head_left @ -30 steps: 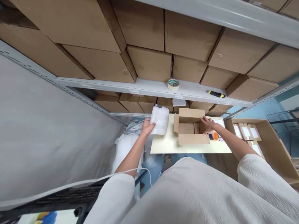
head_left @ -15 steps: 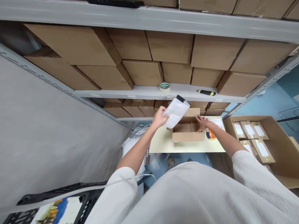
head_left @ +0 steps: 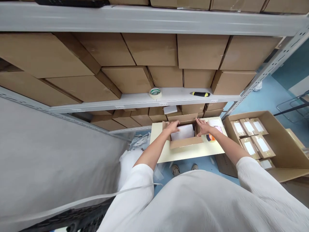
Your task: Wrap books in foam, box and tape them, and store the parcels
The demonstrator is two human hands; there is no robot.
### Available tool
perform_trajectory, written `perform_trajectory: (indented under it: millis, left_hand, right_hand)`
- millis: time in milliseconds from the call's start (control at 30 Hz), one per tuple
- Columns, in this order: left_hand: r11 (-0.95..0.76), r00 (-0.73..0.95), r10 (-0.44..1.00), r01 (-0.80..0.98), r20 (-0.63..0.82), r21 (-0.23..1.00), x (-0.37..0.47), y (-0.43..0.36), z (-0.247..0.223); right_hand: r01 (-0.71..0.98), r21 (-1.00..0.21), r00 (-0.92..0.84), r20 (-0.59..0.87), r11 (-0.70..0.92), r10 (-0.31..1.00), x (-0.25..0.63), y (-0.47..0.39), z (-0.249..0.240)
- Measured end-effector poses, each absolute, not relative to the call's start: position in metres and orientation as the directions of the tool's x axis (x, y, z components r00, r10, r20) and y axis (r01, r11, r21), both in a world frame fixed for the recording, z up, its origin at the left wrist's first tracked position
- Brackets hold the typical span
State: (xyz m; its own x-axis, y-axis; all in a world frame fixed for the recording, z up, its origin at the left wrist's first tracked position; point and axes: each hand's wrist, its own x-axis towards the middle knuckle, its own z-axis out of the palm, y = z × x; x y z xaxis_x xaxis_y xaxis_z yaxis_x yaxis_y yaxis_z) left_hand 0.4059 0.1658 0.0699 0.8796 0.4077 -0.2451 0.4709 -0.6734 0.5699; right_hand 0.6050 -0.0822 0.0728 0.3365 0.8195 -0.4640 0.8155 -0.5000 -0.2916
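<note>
An opened cardboard box [head_left: 186, 142] stands on the pale yellow tabletop [head_left: 161, 156] with its flaps folded out. Inside it lies a flat white pouch [head_left: 182, 132]. My left hand [head_left: 172, 126] is over the box's left end, fingers stretched out at the pouch's left edge. At the right end, my right hand [head_left: 203, 127] rests on the box's wall with its fingers spread. A roll of tape with an orange and dark core [head_left: 210, 137] lies just beside my right wrist, partly covered by the forearm.
A large carton [head_left: 285, 154] at the right holds several small labelled boxes. Grey shelving [head_left: 135, 102] stacked with brown boxes rises behind the table. On its ledge lie a masking tape roll [head_left: 155, 93] and a yellow-black utility knife [head_left: 200, 94]. White bags [head_left: 130, 162] are heaped on the left.
The white pouch has moved from the air beside the box down into it, and my left hand has come down to the box's left end. The view has shifted to the right.
</note>
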Motion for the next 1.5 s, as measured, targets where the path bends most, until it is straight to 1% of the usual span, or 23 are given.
perform_trajectory:
  millis: [100,200,300,367,433,467,533,567,633,700,733,800,867,933,967,1033,1067,1133,1200,1267,1367,1500]
  left_hand:
    - [-0.668,0.881,0.458,0.430,-0.120,0.608,0.399,0.166,0.069]
    - [-0.693,0.865,0.502,0.389,0.019,0.607,0.381,0.170,0.073]
    - [-0.685,0.792,0.593,0.400,0.146,0.609,0.356,0.179,0.077]
    - [-0.625,0.692,0.694,0.442,0.198,0.644,0.338,0.187,0.075]
    - [-0.496,0.579,0.799,0.478,0.166,0.725,0.322,0.194,0.070]
    - [-0.407,0.528,0.842,0.486,0.112,0.773,0.315,0.196,0.066]
    - [-0.191,0.441,0.896,0.483,-0.049,0.854,0.304,0.198,0.057]
    - [-0.091,0.422,0.897,0.467,-0.131,0.880,0.300,0.198,0.052]
    - [0.029,0.446,0.864,0.415,-0.231,0.909,0.293,0.194,0.044]
    - [0.017,0.547,0.805,0.365,-0.229,0.931,0.290,0.189,0.040]
    - [-0.031,0.614,0.763,0.348,-0.203,0.937,0.289,0.187,0.039]
    - [-0.183,0.753,0.642,0.334,-0.145,0.925,0.287,0.182,0.039]
    - [-0.372,0.859,0.495,0.347,-0.132,0.861,0.285,0.179,0.041]
    - [-0.542,0.909,0.374,0.375,-0.184,0.752,0.281,0.175,0.042]
    - [-0.602,0.916,0.335,0.387,-0.219,0.698,0.279,0.174,0.043]
    - [-0.662,0.920,0.293,0.393,-0.262,0.639,0.276,0.171,0.042]
    - [-0.664,0.922,0.285,0.388,-0.264,0.639,0.274,0.170,0.041]
    - [-0.626,0.927,0.286,0.372,-0.243,0.685,0.272,0.169,0.039]
    - [-0.547,0.925,0.313,0.360,-0.214,0.756,0.272,0.169,0.036]
    - [-0.453,0.911,0.363,0.358,-0.198,0.816,0.274,0.169,0.033]
    - [-0.357,0.875,0.449,0.362,-0.182,0.861,0.283,0.166,0.031]
    - [-0.342,0.768,0.622,0.443,-0.153,0.829,0.298,0.158,0.030]
  right_hand:
    - [0.812,-0.317,0.334,-0.435,-0.490,0.836,0.607,-0.081,0.074]
    - [0.798,-0.363,0.373,-0.328,-0.480,0.868,0.611,-0.084,0.077]
    - [0.757,-0.387,0.502,-0.173,-0.527,0.848,0.619,-0.090,0.082]
    - [0.675,-0.432,0.629,-0.088,-0.598,0.773,0.626,-0.097,0.083]
    - [0.530,-0.534,0.744,-0.079,-0.659,0.663,0.633,-0.104,0.082]
    - [0.432,-0.599,0.787,-0.115,-0.674,0.606,0.635,-0.107,0.081]
    - [0.207,-0.713,0.822,-0.243,-0.670,0.514,0.638,-0.113,0.077]
    - [0.103,-0.754,0.817,-0.308,-0.648,0.488,0.637,-0.115,0.075]
    - [-0.039,-0.815,0.785,-0.383,-0.578,0.487,0.633,-0.115,0.070]
    - [-0.093,-0.864,0.755,-0.385,-0.495,0.530,0.626,-0.110,0.067]
    - [-0.103,-0.882,0.741,-0.377,-0.460,0.556,0.622,-0.106,0.065]
    - [-0.103,-0.899,0.704,-0.368,-0.426,0.607,0.615,-0.095,0.062]
    - [-0.063,-0.895,0.668,-0.367,-0.442,0.647,0.611,-0.083,0.058]
    - [0.044,-0.866,0.667,-0.346,-0.498,0.660,0.610,-0.074,0.052]
    - [0.115,-0.838,0.683,-0.323,-0.533,0.655,0.611,-0.070,0.049]
    - [0.256,-0.762,0.724,-0.257,-0.595,0.640,0.613,-0.066,0.042]
    - [0.309,-0.726,0.740,-0.222,-0.614,0.635,0.615,-0.064,0.038]
    - [0.376,-0.693,0.746,-0.167,-0.615,0.645,0.617,-0.063,0.032]
    - [0.411,-0.710,0.722,-0.130,-0.572,0.680,0.619,-0.063,0.028]
    - [0.413,-0.753,0.690,-0.109,-0.513,0.715,0.621,-0.062,0.027]
    - [0.343,-0.833,0.657,-0.116,-0.433,0.745,0.623,-0.063,0.028]
    - [0.192,-0.886,0.645,-0.209,-0.421,0.735,0.624,-0.068,0.035]
